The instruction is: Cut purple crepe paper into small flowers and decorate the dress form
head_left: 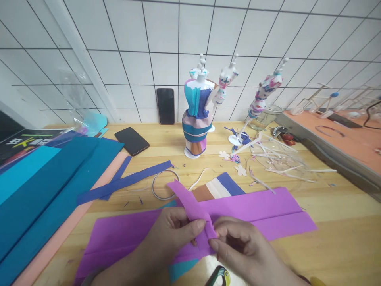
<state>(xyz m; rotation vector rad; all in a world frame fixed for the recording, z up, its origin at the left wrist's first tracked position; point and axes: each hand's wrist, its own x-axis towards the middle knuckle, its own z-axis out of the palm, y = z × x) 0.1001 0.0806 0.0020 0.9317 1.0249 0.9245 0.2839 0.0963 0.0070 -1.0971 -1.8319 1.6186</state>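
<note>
Purple crepe-paper strip (192, 206), narrow and softly crinkled, is held above the table by both hands at its near end. Its long axis runs from that pinched end, low and centre-right in the view, up and away to the left, where the free end hangs unsupported over the wooden tabletop (342, 234).

Left hand (174, 234): thumb and forefinger are closed on the strip from the left side, with the remaining fingers curled beneath. Right hand (244, 248): thumb and forefinger are closed on the same end from the right side. The two pinch points sit just beside each other, almost touching, so both hands are equally near the strip; the free length lies wholly away from the fingers, toward the upper left.

Directly below the strip lies a large flat purple crepe-paper sheet (262, 210), creased lengthwise. The strip matches this sheet in colour and matt texture, but it is raised clear of it.

Beyond the free end lie a thin white loop (156, 186) and a long dark-blue paper strip (125, 182). A small dress-form figure wrapped in blue, pink and brown paper bands (195, 119) stands upright further back, well apart from the hands.
</note>
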